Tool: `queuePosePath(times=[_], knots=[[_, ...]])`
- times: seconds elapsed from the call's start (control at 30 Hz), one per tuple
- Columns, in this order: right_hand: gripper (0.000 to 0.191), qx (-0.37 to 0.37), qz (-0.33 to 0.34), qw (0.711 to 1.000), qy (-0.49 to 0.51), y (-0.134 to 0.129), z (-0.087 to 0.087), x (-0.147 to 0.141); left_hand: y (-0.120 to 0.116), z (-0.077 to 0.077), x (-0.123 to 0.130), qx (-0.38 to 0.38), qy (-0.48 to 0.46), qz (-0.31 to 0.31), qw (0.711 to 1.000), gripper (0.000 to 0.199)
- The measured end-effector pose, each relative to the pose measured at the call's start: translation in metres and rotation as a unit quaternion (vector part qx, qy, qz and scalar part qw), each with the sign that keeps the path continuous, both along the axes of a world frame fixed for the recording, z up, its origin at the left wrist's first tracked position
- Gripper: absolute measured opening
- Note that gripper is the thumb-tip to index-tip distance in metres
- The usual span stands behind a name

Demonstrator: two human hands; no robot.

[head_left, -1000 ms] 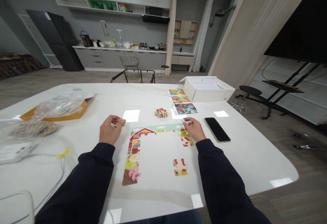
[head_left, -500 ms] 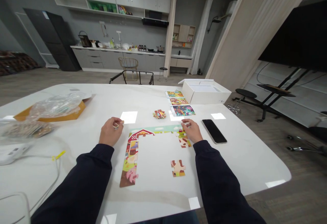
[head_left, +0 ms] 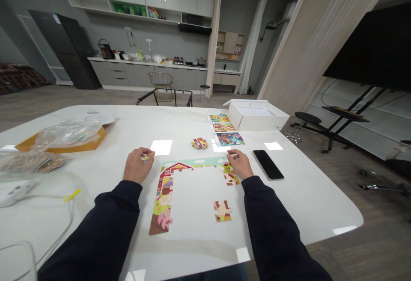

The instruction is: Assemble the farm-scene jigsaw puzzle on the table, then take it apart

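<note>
Grey kitchen units (head_left: pixel 128 73) line the far wall, and nearer stands a glossy white table (head_left: pixel 314 204) with rounded corners. On it lies a partly assembled farm puzzle (head_left: pixel 164 198): a left column, a top strip with a red barn at its left, and a short run down the right. White tabletop shows between these sides; a loose brown-and-cream piece (head_left: pixel 222 211) lies below the right run, apart from it.

Just outside the barn corner, the left hand (head_left: pixel 138 164) curls inward, thumb and fingers pinching a small piece (head_left: pixel 146 158). The right hand (head_left: pixel 240 164) bends over the upper right corner; whether its fingers grip anything cannot be told. A pile of pieces (head_left: pixel 199 143) sits beyond the top strip, and a black phone (head_left: pixel 268 164) lies beside the right hand.

Farther back, a picture sheet (head_left: pixel 228 139) lies beside an open white box (head_left: pixel 258 122) with something pale inside. Off left, clear plastic wrap (head_left: pixel 69 133) heaps over a yellow tray (head_left: pixel 93 145), near a clear bag (head_left: pixel 35 162) of blurred, brownish contents.

Tabletop stretches from the puzzle to the near edge, and from the phone to the right edge.
</note>
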State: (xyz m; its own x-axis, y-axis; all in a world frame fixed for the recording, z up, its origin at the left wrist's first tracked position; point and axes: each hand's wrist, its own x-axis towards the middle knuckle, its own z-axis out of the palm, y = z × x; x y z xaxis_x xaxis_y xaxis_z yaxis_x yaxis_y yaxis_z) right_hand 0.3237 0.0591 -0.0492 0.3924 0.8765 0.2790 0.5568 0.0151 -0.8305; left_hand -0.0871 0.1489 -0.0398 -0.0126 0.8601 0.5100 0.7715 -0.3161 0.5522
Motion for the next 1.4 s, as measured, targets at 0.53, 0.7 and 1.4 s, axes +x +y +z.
queuePosePath(times=[0.53, 0.7, 1.4], knots=[[0.024, 0.001, -0.001, 1.0, -0.009, 0.001, 0.001, 0.0, 0.002, -0.002, -0.003, 0.005, 0.022, 0.002, 1.0, 0.014], [0.024, 0.005, 0.002, 1.0, -0.004, 0.001, -0.001, 0.0, 0.002, -0.007, -0.004, 0.005, 0.024, 0.038, 0.999, 0.025], [0.028, 0.001, 0.001, 1.0, -0.003, 0.003, -0.003, 0.002, -0.011, 0.015, 0.004, 0.019, 0.049, 0.016, 0.998, 0.026]])
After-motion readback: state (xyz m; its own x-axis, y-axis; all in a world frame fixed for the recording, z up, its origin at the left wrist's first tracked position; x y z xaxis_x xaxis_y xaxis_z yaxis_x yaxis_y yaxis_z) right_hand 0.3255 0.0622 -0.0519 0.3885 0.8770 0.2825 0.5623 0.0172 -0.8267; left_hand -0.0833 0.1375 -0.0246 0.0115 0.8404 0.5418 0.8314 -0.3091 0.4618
